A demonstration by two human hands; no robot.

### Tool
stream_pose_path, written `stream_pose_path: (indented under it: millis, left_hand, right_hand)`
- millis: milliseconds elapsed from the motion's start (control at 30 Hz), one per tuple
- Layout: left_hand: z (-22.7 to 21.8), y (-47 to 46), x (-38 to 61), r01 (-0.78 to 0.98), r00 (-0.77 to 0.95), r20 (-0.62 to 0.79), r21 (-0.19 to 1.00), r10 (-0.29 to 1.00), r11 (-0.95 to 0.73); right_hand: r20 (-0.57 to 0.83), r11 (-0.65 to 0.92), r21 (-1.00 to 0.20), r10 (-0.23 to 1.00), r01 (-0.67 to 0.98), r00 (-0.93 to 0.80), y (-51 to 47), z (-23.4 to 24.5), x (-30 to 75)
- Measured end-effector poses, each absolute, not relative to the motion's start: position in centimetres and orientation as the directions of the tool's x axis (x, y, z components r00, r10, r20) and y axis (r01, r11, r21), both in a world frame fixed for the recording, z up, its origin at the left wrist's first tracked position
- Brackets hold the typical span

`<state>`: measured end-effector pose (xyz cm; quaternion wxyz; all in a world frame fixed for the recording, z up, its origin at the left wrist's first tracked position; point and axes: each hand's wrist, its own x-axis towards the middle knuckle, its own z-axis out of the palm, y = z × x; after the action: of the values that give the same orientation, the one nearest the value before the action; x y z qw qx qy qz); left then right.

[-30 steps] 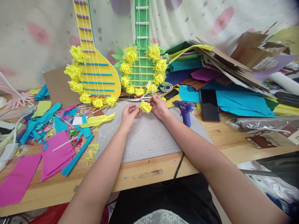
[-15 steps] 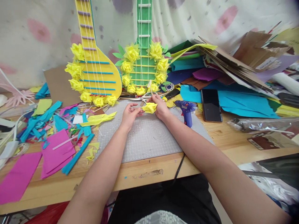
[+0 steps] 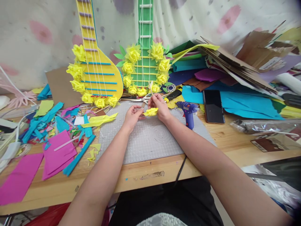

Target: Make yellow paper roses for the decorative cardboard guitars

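Above the grey cutting mat [image 3: 150, 141], a small yellow crepe-paper flower [image 3: 151, 112] lies between both hands, its petals facing sideways. My left hand [image 3: 133, 118] is closed, thumb and fingers pinched at the flower's left edge. My right hand [image 3: 161, 107] is closed around a thin pale stick [image 3: 150, 87] that pokes up above its fingers; the flower touches the side of this hand. Just beyond the fingers lie scissors [image 3: 141, 99]. Behind stand a green paper guitar [image 3: 146, 47] and a yellow paper lute [image 3: 108, 75], both edged with yellow flowers.
A blue glue gun [image 3: 188, 114] rests on the mat's right side, near a black phone [image 3: 213, 106]. Coloured paper scraps [image 3: 60, 124] and magenta sheets [image 3: 58, 153] cover the left. Stacked cardboard [image 3: 240, 69] and blue paper [image 3: 249, 105] fill the right back.
The yellow flower has tilted, so it now shows flatter and more edge-on. My left hand has turned slightly with its fingers more curled. The right hand has hardly moved.
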<state>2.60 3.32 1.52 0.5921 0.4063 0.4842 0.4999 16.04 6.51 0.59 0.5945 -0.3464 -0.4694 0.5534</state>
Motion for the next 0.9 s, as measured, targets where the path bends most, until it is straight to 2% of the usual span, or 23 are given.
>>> stream_pose_path:
  millis: [200,433,500,600,733,800,900]
  left_hand:
    - [1.5,3.5,2.3,-0.211,0.077,-0.182,0.958,0.98,0.194]
    - [0.9,3.8,2.2,-0.273,0.037,-0.149,0.95,0.988,0.153]
    - [0.6,3.8,2.4,-0.26,0.012,-0.091,0.961,0.996,0.091]
    - [0.2,3.9,2.5,-0.185,-0.052,0.088,0.978,0.995,-0.096]
    - [0.0,3.8,2.2,0.077,-0.135,0.352,0.936,0.926,-0.344]
    - [0.0,3.7,2.0,0.198,-0.152,0.41,0.904,0.899,-0.379]
    - [-0.1,3.8,1.7,0.247,-0.16,0.419,0.894,0.894,-0.374]
  right_hand:
    - [0.217,0.183,-0.918,0.974,-0.353,-0.061,6.6,0.7,16.2]
    - [0.221,0.181,-0.932,0.97,-0.315,-0.097,6.8,0.4,16.2]
    - [0.22,0.181,-0.936,0.97,-0.3,-0.099,6.8,0.3,16.2]
    - [0.221,0.192,-0.946,0.971,-0.262,-0.089,7.0,0.1,16.3]
    - [0.229,0.224,-0.962,0.973,-0.155,-0.01,7.6,-0.3,16.8]
    - [0.275,0.277,-0.959,0.961,-0.057,0.037,7.8,-0.4,17.2]
    - [0.39,0.388,-0.916,0.921,0.1,0.004,7.6,-0.2,17.4]
